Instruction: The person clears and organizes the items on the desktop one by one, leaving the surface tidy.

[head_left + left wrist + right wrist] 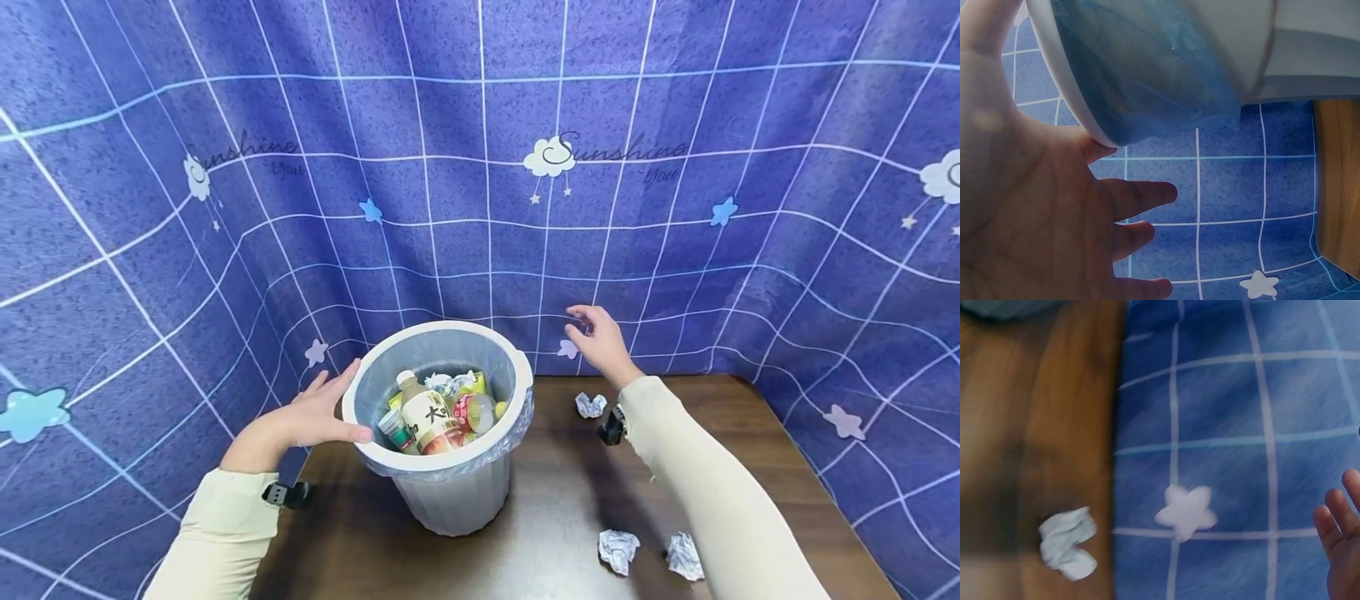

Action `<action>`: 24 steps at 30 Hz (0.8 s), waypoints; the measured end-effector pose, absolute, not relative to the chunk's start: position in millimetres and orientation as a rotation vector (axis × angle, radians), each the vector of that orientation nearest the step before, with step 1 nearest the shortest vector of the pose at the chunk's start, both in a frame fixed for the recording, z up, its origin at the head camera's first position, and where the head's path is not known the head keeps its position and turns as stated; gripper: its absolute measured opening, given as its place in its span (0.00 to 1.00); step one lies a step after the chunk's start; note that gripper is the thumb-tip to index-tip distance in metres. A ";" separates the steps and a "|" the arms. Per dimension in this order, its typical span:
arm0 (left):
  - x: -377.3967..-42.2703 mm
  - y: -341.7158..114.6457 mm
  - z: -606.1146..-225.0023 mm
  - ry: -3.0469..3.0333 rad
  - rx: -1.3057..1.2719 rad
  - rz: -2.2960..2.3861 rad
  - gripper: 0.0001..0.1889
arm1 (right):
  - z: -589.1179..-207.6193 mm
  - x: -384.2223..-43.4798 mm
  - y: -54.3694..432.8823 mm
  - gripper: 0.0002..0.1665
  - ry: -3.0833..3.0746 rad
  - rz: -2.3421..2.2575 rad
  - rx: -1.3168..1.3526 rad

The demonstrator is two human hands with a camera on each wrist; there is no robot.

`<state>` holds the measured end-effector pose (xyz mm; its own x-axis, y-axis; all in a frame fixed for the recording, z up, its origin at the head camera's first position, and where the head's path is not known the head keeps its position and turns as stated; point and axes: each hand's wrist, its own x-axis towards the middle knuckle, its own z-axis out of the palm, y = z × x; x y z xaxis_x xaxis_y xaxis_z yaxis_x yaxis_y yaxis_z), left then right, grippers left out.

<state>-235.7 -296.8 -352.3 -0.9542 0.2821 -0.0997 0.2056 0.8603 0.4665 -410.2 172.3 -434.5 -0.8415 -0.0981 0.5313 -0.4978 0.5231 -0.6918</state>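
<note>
A grey trash bin (459,492) with a white rim and a clear plastic liner stands on the table. My left hand (315,417) touches the left side of its rim, with the thumb and index finger against it; the other fingers (1141,197) extend past it, spread out. Inside are a large labelled bottle (429,417), a red-labelled bottle (474,412), a small bottle with a green label (397,429) and crumpled paper (450,383). To the right of the bin, my right hand (602,343) is raised above the table, holding nothing. Nearest to it lies a crumpled paper ball (591,406).
Two more paper balls lie near the table's front: one crumpled ball (618,550) and another paper ball (684,557) beside the right sleeve. The brown wooden table (555,500) meets a blue gridded curtain (480,208) at the back and sides.
</note>
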 end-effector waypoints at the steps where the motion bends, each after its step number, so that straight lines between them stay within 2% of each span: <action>1: -235.6 -297.4 -352.7 2.869 0.376 0.691 0.65 | -440.6 -412.0 176.1 0.21 -2.343 1.253 0.473; 14: -237.5 -298.0 -352.0 2.848 0.349 0.694 0.64 | -520.1 -418.1 214.5 0.32 -2.621 1.152 0.330; 24: -237.1 -297.0 -352.1 2.850 0.349 0.689 0.65 | -563.9 -408.8 210.4 0.38 -2.733 1.062 0.495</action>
